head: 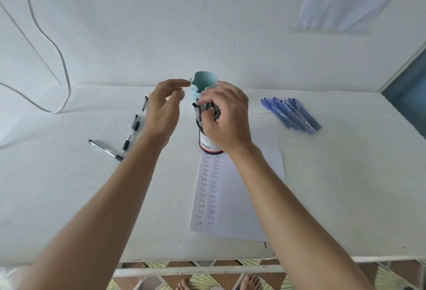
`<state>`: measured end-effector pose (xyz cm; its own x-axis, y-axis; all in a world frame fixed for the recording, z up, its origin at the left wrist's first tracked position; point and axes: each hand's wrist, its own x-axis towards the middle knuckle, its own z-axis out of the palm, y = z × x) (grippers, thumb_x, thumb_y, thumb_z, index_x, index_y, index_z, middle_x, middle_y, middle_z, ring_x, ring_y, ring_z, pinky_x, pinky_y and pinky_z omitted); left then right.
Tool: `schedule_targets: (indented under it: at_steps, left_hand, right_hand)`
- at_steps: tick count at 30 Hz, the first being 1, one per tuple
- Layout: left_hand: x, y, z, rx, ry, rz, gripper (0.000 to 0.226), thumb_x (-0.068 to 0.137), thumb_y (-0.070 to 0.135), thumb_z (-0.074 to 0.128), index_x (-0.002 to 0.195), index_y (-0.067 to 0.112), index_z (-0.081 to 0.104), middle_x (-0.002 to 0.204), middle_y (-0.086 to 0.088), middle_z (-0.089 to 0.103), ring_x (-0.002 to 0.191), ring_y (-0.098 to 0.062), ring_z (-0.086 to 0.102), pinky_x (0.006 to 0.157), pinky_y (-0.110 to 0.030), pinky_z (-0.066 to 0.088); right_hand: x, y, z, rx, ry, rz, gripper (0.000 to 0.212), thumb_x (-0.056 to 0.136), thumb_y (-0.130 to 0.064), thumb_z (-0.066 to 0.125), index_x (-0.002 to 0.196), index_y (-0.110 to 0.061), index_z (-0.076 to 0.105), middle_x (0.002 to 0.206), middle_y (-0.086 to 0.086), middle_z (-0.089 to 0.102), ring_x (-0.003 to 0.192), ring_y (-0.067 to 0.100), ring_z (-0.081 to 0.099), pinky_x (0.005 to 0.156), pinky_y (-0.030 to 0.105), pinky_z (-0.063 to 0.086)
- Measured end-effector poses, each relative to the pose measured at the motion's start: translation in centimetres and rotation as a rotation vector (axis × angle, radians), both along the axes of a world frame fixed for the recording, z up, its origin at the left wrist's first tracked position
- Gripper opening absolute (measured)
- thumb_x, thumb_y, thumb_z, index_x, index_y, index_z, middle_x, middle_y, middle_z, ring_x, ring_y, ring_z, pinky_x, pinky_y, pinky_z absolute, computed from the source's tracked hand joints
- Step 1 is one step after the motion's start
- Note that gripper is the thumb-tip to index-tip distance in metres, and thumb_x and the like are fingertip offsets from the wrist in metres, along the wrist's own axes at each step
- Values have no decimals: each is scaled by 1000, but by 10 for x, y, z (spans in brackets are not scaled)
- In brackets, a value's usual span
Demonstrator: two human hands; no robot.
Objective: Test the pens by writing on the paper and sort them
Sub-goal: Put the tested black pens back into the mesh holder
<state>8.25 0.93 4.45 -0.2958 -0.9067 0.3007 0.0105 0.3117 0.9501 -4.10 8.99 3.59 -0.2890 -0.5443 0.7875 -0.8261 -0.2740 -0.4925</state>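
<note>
At frame centre the right hand [227,119] pinches pens [205,111] in a black holder [208,144]; the left hand [164,107] hovers beside it with fingers relaxed.

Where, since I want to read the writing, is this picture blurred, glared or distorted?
Head view: soft, even light, no glare, only faint shadows on the table. Head view: the writing on the paper reads as rows of "test", though softly. Head view: the right hand looks slightly smeared where it grips the pens. Head view: the wide lens stretches the corners.
</note>
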Motion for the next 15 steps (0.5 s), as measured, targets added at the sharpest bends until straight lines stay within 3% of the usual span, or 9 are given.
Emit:
schedule_targets:
  at_steps: [3,6,8,10,12,15]
  left_hand:
    - [38,-12,-11,96,-64,91,25,87,8,54,95,23,72,85,9,70,73,-8,60,66,-21,45]
    - [78,-28,-29,241,-291,163,15,87,12,57,91,21,69,71,4,66,56,-10,56,60,-27,41]
    - [104,-37,-42,281,-496,241,6,89,18,60,87,18,66,73,0,65,61,-15,57,58,-29,42]
    - [131,-42,-52,233,-758,339,13,89,23,61,82,13,63,74,-2,63,77,-25,58,63,-31,40]
    - [155,-48,-59,218,-965,393,21,89,28,60,77,11,59,76,-6,61,85,-32,57,66,-32,39]
    - [176,-55,-67,277,-1124,424,27,89,37,57,76,14,59,85,-14,64,85,-37,57,69,-34,43]
  right_hand:
    - [28,-13,6,62,53,121,20,76,-5,52,76,-13,71,77,-6,70,86,20,66,88,32,44]
    - [61,-29,2,230,-33,252,18,81,1,58,80,-11,71,78,-5,73,75,16,66,76,27,49]
    - [79,-43,-6,429,-149,288,19,84,-1,58,83,-14,72,82,-7,73,75,11,64,72,15,47]
    - [91,-58,-21,586,-259,284,20,86,-3,58,85,-17,73,84,-10,72,75,5,59,69,6,40]
    - [96,-72,-37,665,-326,245,18,87,-4,59,91,-14,73,89,-6,72,79,8,59,71,12,39]
    - [96,-91,-58,785,-286,107,27,89,-9,57,113,-13,69,117,8,66,108,26,58,89,27,42]
